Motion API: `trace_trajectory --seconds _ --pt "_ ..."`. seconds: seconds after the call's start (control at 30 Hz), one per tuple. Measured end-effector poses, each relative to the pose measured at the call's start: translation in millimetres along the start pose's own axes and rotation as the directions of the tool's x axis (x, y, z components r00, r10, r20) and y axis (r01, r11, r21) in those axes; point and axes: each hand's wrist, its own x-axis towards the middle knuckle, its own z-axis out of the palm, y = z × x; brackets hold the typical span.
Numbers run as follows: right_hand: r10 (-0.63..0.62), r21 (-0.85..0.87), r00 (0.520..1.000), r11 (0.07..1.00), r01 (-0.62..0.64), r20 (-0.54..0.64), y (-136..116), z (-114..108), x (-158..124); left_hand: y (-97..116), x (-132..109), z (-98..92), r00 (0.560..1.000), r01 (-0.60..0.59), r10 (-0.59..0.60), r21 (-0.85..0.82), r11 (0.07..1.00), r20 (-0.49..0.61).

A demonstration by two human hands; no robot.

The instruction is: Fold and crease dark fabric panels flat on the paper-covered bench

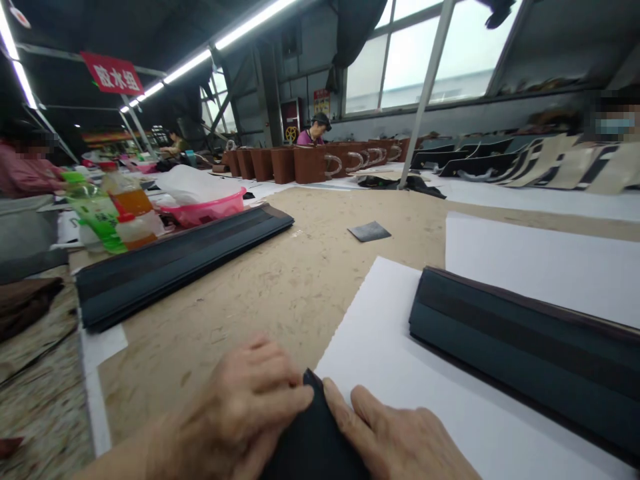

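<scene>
A dark, flat piece of sheet material (pixel 315 443), perhaps fabric or leather, lies at the bottom middle, its narrow corner pointing away from me. My left hand (pixel 250 393) is closed at its left edge, fingers curled and tips pinching near the corner. From the other side, my right hand (pixel 395 430) holds the right edge, index finger pressed along it by the tip and the other fingers bent. The lower part of the piece runs out of view. To the right lies a stack of similar dark strips (pixel 520 347) on white paper (pixel 360 333); another dark stack (pixel 185 267) lies at left.
A small grey square (pixel 369 231) lies on the tan tabletop (pixel 240 287). Bottles (pixel 95 207) and a pink basin (pixel 207 208) stand back left. Brown bag bodies (pixel 310 165) line the far table near a metal post (pixel 425 93). Co-workers (pixel 311 135) sit beyond.
</scene>
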Motion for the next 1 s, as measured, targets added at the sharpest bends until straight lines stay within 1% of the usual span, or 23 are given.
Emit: trace_trajectory --seconds 0.03,0.07,0.1,0.17,0.23,0.3,0.4,0.5,0.57,0.7,0.73,0.77,0.83,0.9,0.93,1.0 --pt "-0.012 0.009 1.0 1.0 0.012 0.013 1 -2 1 8 -5 3.6 1.0 0.017 -0.018 0.047 0.999 0.022" --pt "-0.027 0.018 0.999 0.999 0.026 0.026 2 -4 2 15 -11 8.6 1.0 0.0 0.001 0.091 0.996 -0.011" --pt "-0.039 0.026 0.998 0.999 0.038 0.041 3 -6 4 19 -16 14.1 1.0 0.011 -0.007 0.132 0.991 -0.03" --pt "-0.053 0.033 0.996 0.998 0.05 0.072 5 -11 7 24 -24 24.1 0.997 0.014 0.001 0.178 0.984 -0.083" --pt "-0.06 0.032 0.994 0.998 0.057 0.097 6 -14 10 23 -28 29.7 0.995 0.021 -0.003 0.178 0.984 -0.1" --pt "-0.057 0.031 0.991 0.998 0.054 0.121 6 -15 12 21 -28 30.6 0.994 0.016 0.002 0.169 0.985 -0.109" --pt "-0.042 0.036 0.985 0.999 0.036 0.169 5 -16 15 20 -25 28.1 0.997 0.028 -0.016 0.177 0.984 -0.072" --pt "-0.038 0.034 0.979 0.999 0.032 0.202 4 -16 16 21 -22 25.5 0.998 0.042 -0.031 0.188 0.981 -0.06" --pt "-0.042 0.016 0.978 0.999 0.04 0.205 3 -16 16 22 -20 23.8 0.997 0.046 -0.033 0.19 0.981 -0.069" --pt "-0.035 0.006 0.982 0.999 0.035 0.185 0 -17 18 24 -21 23.8 0.998 0.047 -0.036 0.201 0.978 -0.053" --pt "-0.03 0.01 0.982 1.0 0.029 0.186 0 -18 19 23 -21 26.1 0.997 0.037 -0.022 0.206 0.978 -0.076" --pt "-0.024 0.012 0.981 1.0 0.022 0.195 -1 -19 20 22 -22 29.4 0.992 0.022 0.005 0.213 0.977 -0.125" --pt "-0.007 0.012 0.964 1.0 0.004 0.265 -2 -23 24 18 -23 38.3 0.966 -0.009 0.067 0.229 0.973 -0.249" --pt "0.024 0.026 0.925 0.999 -0.037 0.379 -3 -29 27 14 -25 47.0 0.938 -0.024 0.105 0.239 0.971 -0.331" --pt "0.041 0.042 0.904 0.997 -0.064 0.425 -3 -31 29 12 -26 50.1 0.935 -0.023 0.106 0.239 0.971 -0.339" --pt "0.063 0.088 0.877 0.989 -0.119 0.475 -2 -35 31 11 -26 53.2 0.946 -0.017 0.092 0.236 0.972 -0.312"
